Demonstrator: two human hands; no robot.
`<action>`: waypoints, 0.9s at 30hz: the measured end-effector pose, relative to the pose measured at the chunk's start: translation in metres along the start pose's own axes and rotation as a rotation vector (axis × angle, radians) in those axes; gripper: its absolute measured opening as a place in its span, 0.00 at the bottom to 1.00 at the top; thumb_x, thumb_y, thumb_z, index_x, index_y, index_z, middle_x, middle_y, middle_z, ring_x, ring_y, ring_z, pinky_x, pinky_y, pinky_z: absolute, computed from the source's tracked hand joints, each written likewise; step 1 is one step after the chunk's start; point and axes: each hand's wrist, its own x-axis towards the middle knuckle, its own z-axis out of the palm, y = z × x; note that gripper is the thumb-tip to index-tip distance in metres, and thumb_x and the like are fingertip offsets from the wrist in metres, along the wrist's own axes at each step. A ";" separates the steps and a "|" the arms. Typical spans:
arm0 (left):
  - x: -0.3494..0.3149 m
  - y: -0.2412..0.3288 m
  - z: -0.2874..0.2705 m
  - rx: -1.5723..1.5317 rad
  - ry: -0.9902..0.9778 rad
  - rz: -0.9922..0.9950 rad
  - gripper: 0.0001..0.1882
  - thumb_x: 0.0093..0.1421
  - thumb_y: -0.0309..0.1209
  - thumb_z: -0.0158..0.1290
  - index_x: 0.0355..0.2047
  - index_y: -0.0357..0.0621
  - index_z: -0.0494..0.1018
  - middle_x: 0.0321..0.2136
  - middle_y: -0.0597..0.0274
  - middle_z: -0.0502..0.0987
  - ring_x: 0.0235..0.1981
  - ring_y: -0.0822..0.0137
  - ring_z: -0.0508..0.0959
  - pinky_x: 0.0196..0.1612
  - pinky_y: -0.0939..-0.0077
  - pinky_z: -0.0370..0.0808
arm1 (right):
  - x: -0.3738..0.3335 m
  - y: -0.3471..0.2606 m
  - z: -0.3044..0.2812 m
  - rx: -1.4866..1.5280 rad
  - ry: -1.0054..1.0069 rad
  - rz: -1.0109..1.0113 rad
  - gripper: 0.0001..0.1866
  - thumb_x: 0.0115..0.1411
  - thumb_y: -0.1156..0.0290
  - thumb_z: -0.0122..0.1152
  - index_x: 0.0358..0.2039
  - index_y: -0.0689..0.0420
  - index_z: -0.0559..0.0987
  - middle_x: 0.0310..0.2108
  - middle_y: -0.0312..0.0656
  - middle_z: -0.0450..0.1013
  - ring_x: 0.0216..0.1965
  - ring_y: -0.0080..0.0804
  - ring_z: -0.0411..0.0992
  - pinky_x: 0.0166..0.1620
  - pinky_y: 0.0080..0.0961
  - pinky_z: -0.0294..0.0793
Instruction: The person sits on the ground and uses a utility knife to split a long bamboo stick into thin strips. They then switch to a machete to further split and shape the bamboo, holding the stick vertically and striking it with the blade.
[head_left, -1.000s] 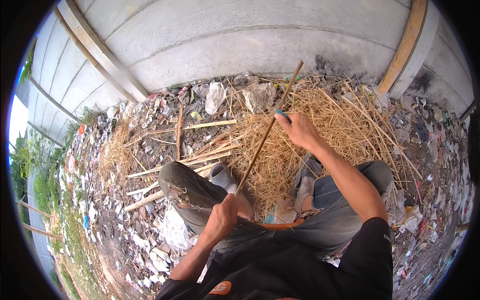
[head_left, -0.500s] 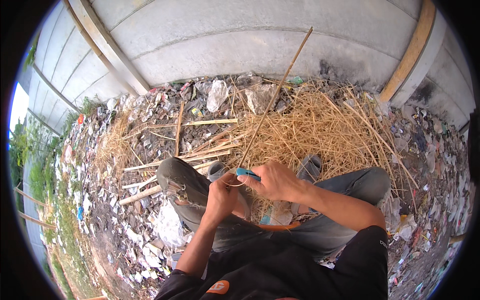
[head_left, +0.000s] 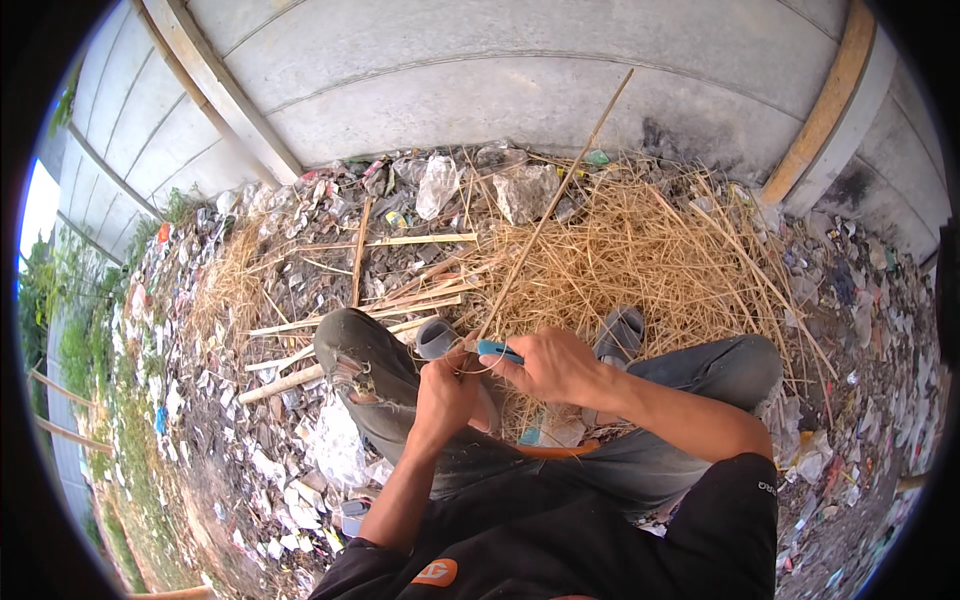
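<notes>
Between my bent knees, my left hand [head_left: 447,395] is closed round the lower end of a long thin bamboo stick [head_left: 558,200]. The stick slants up and away to the right, its far tip in front of the wall. My right hand [head_left: 562,368] grips a blue-handled utility knife [head_left: 498,350], held against the stick's near end just beside my left fingers. The blade itself is too small to make out. A thin curled strip hangs by the knife, between my two hands.
Dry straw-like shavings [head_left: 650,260] pile in front of my feet. Split bamboo strips [head_left: 420,300] lie left of the pile, amid litter. A pale lump of rubble [head_left: 525,195] and a plastic bag [head_left: 437,188] sit by the concrete wall [head_left: 520,100]. A wooden post [head_left: 825,100] stands right.
The bamboo stick's far tip has dropped slightly and shifted a little right. The knife has moved slightly right and down, both hands keeping their hold.
</notes>
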 end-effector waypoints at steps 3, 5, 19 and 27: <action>0.000 -0.007 0.001 0.025 0.023 0.018 0.22 0.63 0.26 0.51 0.58 0.43 0.76 0.28 0.43 0.81 0.28 0.57 0.84 0.36 0.65 0.77 | 0.004 0.009 0.006 -0.067 0.021 -0.033 0.38 0.67 0.35 0.47 0.18 0.59 0.77 0.10 0.52 0.68 0.15 0.51 0.73 0.21 0.44 0.71; 0.000 -0.011 -0.001 0.092 -0.013 0.009 0.20 0.64 0.26 0.51 0.57 0.43 0.76 0.26 0.42 0.79 0.27 0.51 0.83 0.33 0.63 0.76 | 0.008 0.015 0.009 -0.097 0.028 -0.049 0.38 0.67 0.34 0.47 0.18 0.58 0.77 0.09 0.51 0.68 0.14 0.50 0.72 0.20 0.43 0.71; -0.011 -0.030 0.002 0.046 -0.036 -0.094 0.16 0.65 0.27 0.51 0.53 0.41 0.77 0.25 0.38 0.77 0.29 0.46 0.83 0.36 0.62 0.77 | 0.037 0.083 -0.015 -0.164 0.123 0.218 0.38 0.70 0.36 0.43 0.16 0.55 0.74 0.07 0.34 0.61 0.08 0.28 0.59 0.14 0.32 0.61; -0.050 -0.003 -0.008 0.067 -0.097 -0.203 0.10 0.65 0.27 0.50 0.41 0.38 0.80 0.22 0.42 0.77 0.26 0.49 0.82 0.33 0.64 0.76 | 0.048 0.119 -0.103 -0.247 0.301 0.418 0.38 0.71 0.37 0.43 0.18 0.58 0.76 0.09 0.38 0.63 0.11 0.33 0.63 0.17 0.35 0.61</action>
